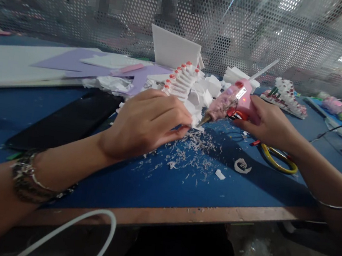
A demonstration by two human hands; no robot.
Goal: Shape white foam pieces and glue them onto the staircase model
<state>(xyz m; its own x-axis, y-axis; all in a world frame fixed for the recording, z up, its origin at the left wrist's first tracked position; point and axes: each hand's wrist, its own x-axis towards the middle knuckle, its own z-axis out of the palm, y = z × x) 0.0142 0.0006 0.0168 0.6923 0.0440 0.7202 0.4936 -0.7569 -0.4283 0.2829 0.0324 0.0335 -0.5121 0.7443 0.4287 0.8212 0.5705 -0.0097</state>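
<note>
A pink hot glue gun (229,100) is gripped in my right hand (268,120), a clear glue stick (263,70) jutting from its back. Its metal nozzle points down and left, close to the fingertips of my left hand (151,121). Those left fingers are pinched together on a small white piece (196,119), mostly hidden by the hand. Just behind the left hand is a white craft piece (180,81) made of a row of white strips with red tips. Whether the pinched piece belongs to it, I cannot tell.
White shavings (198,148) are scattered over the blue tabletop (156,193). A black flat slab (67,120) lies at left, below purple sheets (69,62) and white boards (12,61). Yellow-handled scissors (278,159) lie by my right wrist. A perforated metal screen (121,25) stands behind.
</note>
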